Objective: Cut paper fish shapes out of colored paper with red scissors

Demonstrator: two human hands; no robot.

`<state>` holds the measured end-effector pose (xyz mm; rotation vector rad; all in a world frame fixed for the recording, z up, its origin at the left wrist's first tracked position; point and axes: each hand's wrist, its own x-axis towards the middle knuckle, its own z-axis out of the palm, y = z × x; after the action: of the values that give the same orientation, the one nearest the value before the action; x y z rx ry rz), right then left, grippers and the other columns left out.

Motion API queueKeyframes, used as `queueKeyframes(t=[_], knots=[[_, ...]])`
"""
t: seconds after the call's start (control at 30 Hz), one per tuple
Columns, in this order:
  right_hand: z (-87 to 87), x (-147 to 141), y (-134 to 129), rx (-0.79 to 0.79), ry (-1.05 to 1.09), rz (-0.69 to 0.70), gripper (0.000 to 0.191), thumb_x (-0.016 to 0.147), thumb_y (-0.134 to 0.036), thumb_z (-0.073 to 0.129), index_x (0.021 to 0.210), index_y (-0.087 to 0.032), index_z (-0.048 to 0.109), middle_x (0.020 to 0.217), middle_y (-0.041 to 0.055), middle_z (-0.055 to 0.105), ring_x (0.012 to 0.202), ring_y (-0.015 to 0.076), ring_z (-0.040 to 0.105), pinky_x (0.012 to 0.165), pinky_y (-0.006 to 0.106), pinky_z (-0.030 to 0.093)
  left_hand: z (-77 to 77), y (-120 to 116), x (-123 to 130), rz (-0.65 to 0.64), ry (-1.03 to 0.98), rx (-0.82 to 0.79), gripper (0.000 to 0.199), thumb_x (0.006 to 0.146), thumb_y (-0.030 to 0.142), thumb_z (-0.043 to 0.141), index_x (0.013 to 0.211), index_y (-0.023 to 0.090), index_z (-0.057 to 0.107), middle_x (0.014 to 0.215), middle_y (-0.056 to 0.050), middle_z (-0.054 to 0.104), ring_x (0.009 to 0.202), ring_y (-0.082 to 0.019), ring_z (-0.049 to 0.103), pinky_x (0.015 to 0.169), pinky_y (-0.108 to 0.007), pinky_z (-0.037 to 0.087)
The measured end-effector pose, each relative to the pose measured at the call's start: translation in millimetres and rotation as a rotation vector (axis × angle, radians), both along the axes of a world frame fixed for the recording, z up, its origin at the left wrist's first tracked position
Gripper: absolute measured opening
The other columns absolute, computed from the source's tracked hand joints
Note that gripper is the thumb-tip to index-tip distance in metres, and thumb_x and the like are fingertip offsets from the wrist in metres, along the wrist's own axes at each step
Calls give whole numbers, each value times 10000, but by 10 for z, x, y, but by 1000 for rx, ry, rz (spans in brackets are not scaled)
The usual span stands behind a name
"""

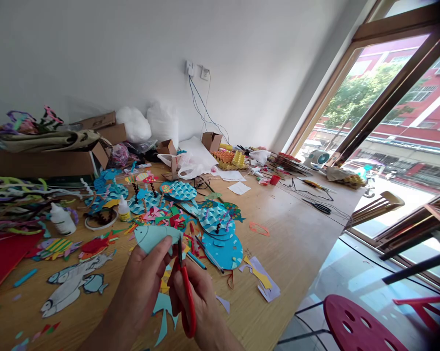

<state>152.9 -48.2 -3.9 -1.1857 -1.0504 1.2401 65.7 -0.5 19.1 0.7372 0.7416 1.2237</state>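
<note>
My left hand [147, 273] pinches a light-blue paper fish [154, 235] with a drawn eye and gill line. In my right hand [198, 292] are red-handled scissors [187, 300], their dark blades pointing up at the tail end of the fish. How far apart the blades are is hard to make out. Below my hands lies a light-blue paper offcut [163, 314]. Left of my left hand, white paper fish with drawn outlines [68, 287] rest on the wooden table. Just beyond the held fish is a heap of coloured paper scraps [169, 214].
Wavy blue paper discs [216, 219] with fish on them stand mid-table. Two glue bottles [62, 219] are at the left, near pipe cleaners [18, 204]. Black scissors [317, 206] lie at the right. A red stool [359, 324] stands beside the table.
</note>
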Motion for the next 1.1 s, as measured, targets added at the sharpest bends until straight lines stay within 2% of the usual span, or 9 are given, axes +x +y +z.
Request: queueKeyframes(t=[0.17,0.47,0.67,0.83,1.1], knots=[[-35,-9,5,32,10,-6,566,709,-737,508,591,-189,424,440,-62,379,410,66,336,412,184,300,-28,-7,-3,-58,-6,-14,123,710,277,712,625,209,653,602,57,682,611,-132,648,570,-199,516],[-44,-2,11,53,26,3,544,724,-711,519,597,-190,430,439,-62,390,403,64,333,409,185,306,-37,-20,7,-37,-7,2,56,711,269,708,702,214,696,657,40,709,644,-141,658,592,-208,520],[-37,-4,4,51,31,1,548,713,-718,522,601,-191,420,444,-59,398,405,62,328,409,184,294,-26,-21,8,-39,7,-1,65,718,279,700,681,228,686,635,54,689,625,-142,643,581,-210,511],[-45,-5,6,63,31,-1,556,706,-729,523,602,-191,422,450,-61,388,418,68,339,416,187,291,-36,-17,12,-49,8,15,87,743,274,671,666,235,682,562,58,626,552,-132,584,497,-207,467],[-25,-9,5,60,11,-6,580,689,-759,509,605,-191,427,454,-61,378,424,72,338,420,192,297,-30,-32,9,-21,0,-16,71,697,266,711,675,202,690,557,56,616,533,-115,569,499,-201,465]])
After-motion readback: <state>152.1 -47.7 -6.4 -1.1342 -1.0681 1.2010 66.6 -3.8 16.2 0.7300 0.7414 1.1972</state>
